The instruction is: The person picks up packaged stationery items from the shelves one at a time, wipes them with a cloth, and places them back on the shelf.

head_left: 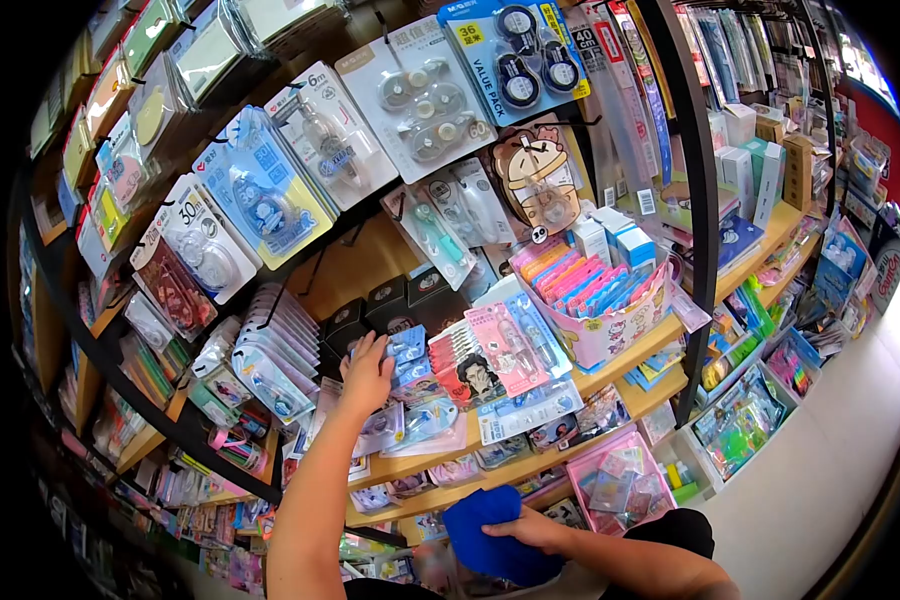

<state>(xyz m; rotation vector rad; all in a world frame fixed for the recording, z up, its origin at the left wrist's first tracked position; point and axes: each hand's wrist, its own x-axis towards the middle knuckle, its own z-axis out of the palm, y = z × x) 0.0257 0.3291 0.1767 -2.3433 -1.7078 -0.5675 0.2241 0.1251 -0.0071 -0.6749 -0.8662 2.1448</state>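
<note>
My left hand (367, 372) reaches onto the wooden shelf, fingers stretched out and apart. Beside its fingertips are a small blue package (407, 356) and a row of black boxes (388, 300); whether it touches them I cannot tell. Low in front of me, my right hand (526, 528) grips a plain blue cloth (485, 545), thumb on top and the other fingers hidden beneath. Right of my left hand lie red cards with a portrait (478, 376) and a pink blister pack (507, 345).
Carded correction tapes (266, 190) hang on hooks above the shelf. A pink box (610, 335) of colourful packets stands to the right, near a black upright post (698, 200). Below sit a pink basket (625, 475) and a white bin (740, 425), with pale floor (820, 450) at right.
</note>
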